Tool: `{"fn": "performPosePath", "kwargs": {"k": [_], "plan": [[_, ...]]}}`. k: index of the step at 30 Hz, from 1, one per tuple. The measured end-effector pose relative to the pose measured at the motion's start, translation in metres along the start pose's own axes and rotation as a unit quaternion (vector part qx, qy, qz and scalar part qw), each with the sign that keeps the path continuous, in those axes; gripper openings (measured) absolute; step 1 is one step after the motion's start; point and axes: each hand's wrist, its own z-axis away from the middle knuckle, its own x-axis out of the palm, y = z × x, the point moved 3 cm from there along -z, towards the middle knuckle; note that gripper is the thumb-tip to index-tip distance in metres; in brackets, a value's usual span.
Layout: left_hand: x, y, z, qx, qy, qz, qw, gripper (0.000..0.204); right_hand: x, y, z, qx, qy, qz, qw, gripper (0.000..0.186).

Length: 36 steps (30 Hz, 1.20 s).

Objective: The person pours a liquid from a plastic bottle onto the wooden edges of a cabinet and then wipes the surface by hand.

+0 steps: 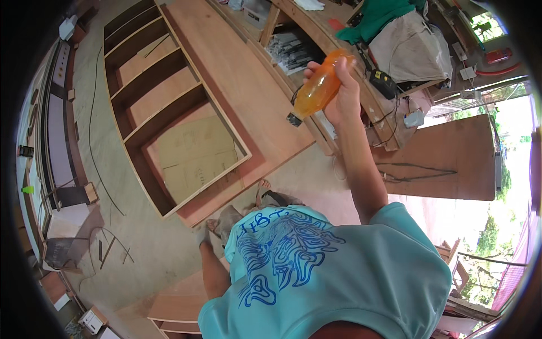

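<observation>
My right hand (345,97) is raised and wrapped round a clear plastic bottle (318,90) of orange liquid. The bottle is tilted, its dark cap (293,119) pointing down to the left. My left arm hangs low, and my left hand (204,236) is beside my leg, its fingers too small and hidden to make out. Left of the bottle, a wooden shelf frame (160,135) with several compartments lies on a large plywood sheet (248,107). Flattened cardboard (199,153) shows through its nearest compartment.
A cluttered workbench (322,37) at the far right carries a green cloth (384,17), a grey-white sack (411,48) and a black-and-yellow device (384,84). A brown board (446,161) with a loose cord is to my right. Cables and scraps lie on the concrete floor (121,198) at left.
</observation>
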Motion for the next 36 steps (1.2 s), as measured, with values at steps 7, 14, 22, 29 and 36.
{"fn": "performPosePath", "kwargs": {"k": [7,14,22,29,36], "plan": [[0.030,-0.098,0.150,-0.354,-0.044,0.037,0.934,0.055,-0.118,-0.006,-0.070,0.148,0.075,0.033,0.986,0.043],[0.052,-0.099,0.186,-0.394,-0.089,0.079,0.911,0.055,-0.128,-0.003,-0.094,0.167,0.027,0.087,0.982,0.040],[0.038,-0.046,0.109,-0.228,-0.019,0.111,0.967,0.051,-0.110,0.037,-0.106,0.148,-0.060,0.104,0.982,0.042],[0.092,0.020,0.075,-0.092,-0.049,-0.046,0.993,0.053,-0.139,0.147,-0.090,0.186,-0.013,0.316,0.930,0.054],[0.206,-0.009,0.072,-0.115,-0.189,-0.338,0.915,0.060,-0.217,0.282,-0.035,0.229,0.036,0.427,0.874,0.051]]}}
